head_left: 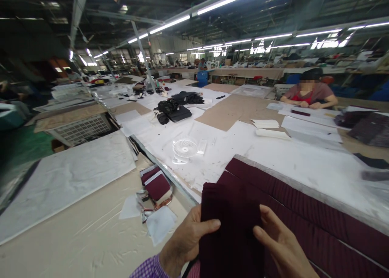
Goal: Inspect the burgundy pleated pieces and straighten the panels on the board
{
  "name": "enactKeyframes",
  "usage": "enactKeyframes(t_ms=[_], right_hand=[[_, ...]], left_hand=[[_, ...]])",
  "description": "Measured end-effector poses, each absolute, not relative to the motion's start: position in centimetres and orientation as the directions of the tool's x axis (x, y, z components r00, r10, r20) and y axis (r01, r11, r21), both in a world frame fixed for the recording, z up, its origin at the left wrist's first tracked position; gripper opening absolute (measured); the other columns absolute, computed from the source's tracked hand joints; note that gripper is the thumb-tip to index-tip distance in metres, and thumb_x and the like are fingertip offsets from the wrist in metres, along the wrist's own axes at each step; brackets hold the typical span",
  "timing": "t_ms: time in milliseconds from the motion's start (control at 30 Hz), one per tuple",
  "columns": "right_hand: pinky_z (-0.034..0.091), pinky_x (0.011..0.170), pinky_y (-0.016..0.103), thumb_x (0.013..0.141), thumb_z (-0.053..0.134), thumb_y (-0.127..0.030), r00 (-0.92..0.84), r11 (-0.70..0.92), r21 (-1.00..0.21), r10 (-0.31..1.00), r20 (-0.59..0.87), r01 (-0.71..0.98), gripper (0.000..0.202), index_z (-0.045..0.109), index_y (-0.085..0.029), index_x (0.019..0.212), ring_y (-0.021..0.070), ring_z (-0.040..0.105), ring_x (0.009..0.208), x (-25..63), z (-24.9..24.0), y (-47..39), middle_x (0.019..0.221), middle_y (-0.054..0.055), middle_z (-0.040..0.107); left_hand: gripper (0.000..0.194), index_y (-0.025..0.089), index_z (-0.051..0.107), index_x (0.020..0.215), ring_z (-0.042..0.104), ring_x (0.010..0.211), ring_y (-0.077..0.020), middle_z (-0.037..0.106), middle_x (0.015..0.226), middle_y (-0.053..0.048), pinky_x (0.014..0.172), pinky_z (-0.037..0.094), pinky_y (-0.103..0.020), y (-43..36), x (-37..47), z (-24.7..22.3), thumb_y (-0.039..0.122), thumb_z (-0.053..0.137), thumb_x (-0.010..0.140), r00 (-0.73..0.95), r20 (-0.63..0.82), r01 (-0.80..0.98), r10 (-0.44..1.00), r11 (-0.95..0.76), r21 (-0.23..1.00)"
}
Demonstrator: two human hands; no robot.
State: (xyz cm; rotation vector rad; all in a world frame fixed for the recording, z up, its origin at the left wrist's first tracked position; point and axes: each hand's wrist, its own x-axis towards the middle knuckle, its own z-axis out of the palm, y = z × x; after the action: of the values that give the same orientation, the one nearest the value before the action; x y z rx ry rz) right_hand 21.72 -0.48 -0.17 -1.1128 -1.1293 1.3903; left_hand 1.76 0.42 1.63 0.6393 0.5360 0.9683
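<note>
A stack of dark maroon fabric pieces (231,229) is held up in front of me, its top edge showing several layers. My left hand (190,233) grips its left side, thumb lying across the front and fingers behind. At the right edge, my right hand (278,241) has thumb and forefinger around the fabric's border. Beneath and to the right, rows of overlapping maroon pieces (304,197) lie on the table over a grey sheet. Left of my left hand are small maroon fabric bundles (157,184) and white paper scraps (161,223).
A small white fan (184,148) stands on the white-covered table (212,152). Black garments (174,107) lie farther back. A co-worker (310,91) sits across the table on the right. On the left stands a white plastic crate (82,128); a gap separates the two tables.
</note>
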Motion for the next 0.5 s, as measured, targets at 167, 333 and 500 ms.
enactKeyframes(t_ms=[167,333,500], right_hand=[[0.053,0.088,0.041,0.076,0.073,-0.041,-0.167,-0.359,-0.894,0.931,-0.323,-0.27,0.045,0.064,-0.023,0.117,0.0314,0.062,0.103,20.8,-1.1,-1.6,0.108,0.01,0.069],[0.057,0.078,0.04,0.067,0.08,-0.044,-0.028,-0.411,-0.85,0.904,-0.427,-0.329,0.051,0.069,-0.018,0.11,0.0349,0.065,0.095,19.5,-0.4,-1.7,0.092,0.009,0.073],[0.049,0.094,0.041,0.068,0.079,-0.041,-0.068,-0.399,-0.864,0.915,-0.398,-0.307,0.047,0.07,-0.021,0.109,0.0327,0.061,0.106,19.6,-0.1,-1.5,0.106,0.007,0.071]], left_hand=[[0.037,0.014,0.065,0.11,0.066,0.096,-0.0254,0.071,0.105,-0.012,0.089,0.049,-0.037,0.8,1.7,1.8,0.009,0.065,0.073,0.431,-0.107,-0.61,0.896,0.377,0.697],[0.03,0.013,0.065,0.112,0.062,0.106,-0.0268,0.068,0.113,-0.014,0.099,0.043,-0.042,1.1,2.1,2.1,0.025,0.055,0.086,0.359,-0.119,-0.679,0.926,0.347,0.648],[0.04,0.014,0.061,0.119,0.055,0.118,-0.0247,0.065,0.12,-0.01,0.109,0.034,-0.04,1.4,2.2,2.6,0.037,0.042,0.092,0.364,-0.22,-0.779,0.905,0.425,0.461]])
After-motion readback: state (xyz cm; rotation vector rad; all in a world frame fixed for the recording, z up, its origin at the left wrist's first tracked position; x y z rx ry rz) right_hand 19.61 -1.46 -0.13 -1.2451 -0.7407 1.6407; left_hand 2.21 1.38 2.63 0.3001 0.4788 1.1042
